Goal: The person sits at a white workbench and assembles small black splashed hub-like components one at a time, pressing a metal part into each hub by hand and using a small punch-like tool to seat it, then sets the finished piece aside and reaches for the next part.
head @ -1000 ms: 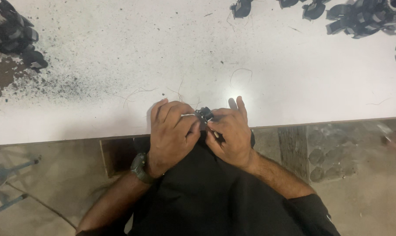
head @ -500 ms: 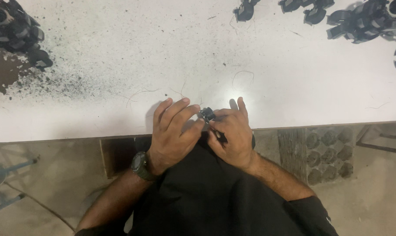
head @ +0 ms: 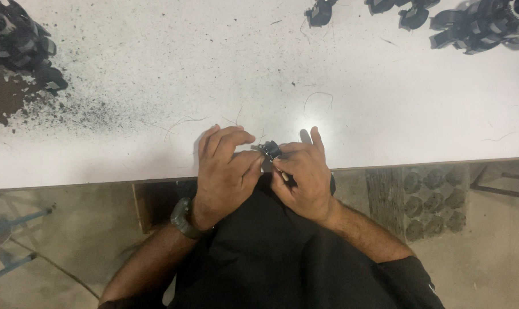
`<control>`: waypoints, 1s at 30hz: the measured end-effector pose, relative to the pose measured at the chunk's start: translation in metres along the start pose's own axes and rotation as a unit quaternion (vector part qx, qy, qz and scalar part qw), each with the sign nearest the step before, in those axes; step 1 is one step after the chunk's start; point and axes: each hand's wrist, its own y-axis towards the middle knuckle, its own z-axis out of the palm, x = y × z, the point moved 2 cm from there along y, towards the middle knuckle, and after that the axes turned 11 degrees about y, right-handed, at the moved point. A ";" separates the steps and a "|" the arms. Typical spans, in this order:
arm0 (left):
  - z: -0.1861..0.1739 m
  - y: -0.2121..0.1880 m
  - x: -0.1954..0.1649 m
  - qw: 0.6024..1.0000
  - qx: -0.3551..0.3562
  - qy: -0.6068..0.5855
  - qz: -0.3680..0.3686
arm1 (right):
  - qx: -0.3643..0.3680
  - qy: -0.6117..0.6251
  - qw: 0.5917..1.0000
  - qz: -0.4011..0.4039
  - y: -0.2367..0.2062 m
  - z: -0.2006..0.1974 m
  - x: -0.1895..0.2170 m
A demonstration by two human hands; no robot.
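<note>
Both hands meet at the near edge of the white table [head: 128, 86], just below center of the frame. Left hand [head: 224, 171] has its grip closed on a small black part [head: 270, 150], pinched btw thumb and fingertips, other fingers curled over the top. Right hand [head: 303, 171] is pressed up against the same part from the other side, also closed, and it's got a thin stick-like tool [head: 283, 175] tucked under the fingers, tip poking out toward the left hand. Can't tell exactly what the tool is, too small. So the part sits right btw the two hands, held just above the table edge, not lying on it afaict.

Dark wristwatch [head: 183, 218] on the left wrist. Person wears a black shirt [head: 282, 257], which fills the bottom middle.

Rest of the table: pile of black parts [head: 19, 46] in the upper left w/ a dark brown stain [head: 8, 100] and a spray of black specks next to it. More black parts [head: 477, 26] strung along the upper right edge. A few thin wire strands [head: 317, 97] lie loose on the table just above the hands. Bright light spot [head: 300, 127] right beside the right hand's fingertips.

Lower right, under the table edge, a grey tray [head: 437, 200] w/ round pockets sits on the floor.
</note>
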 end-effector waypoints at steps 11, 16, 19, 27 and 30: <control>-0.002 0.005 -0.001 0.998 0.034 -0.040 -0.038 | 0.006 0.001 0.996 -0.090 -0.011 0.006 -0.006; -0.002 0.003 0.002 0.997 0.046 -0.054 -0.026 | 0.001 -0.035 0.996 -0.076 -0.008 0.007 -0.004; -0.002 0.003 0.004 0.997 0.042 -0.064 -0.026 | -0.002 -0.032 0.997 -0.073 -0.006 0.007 -0.002; -0.014 0.007 0.002 0.997 0.033 -0.052 -0.048 | 0.013 0.010 0.996 -0.086 0.003 -0.005 -0.002; -0.022 0.011 0.005 0.998 0.023 -0.037 -0.056 | -0.007 -0.047 0.997 -0.065 0.009 -0.021 -0.004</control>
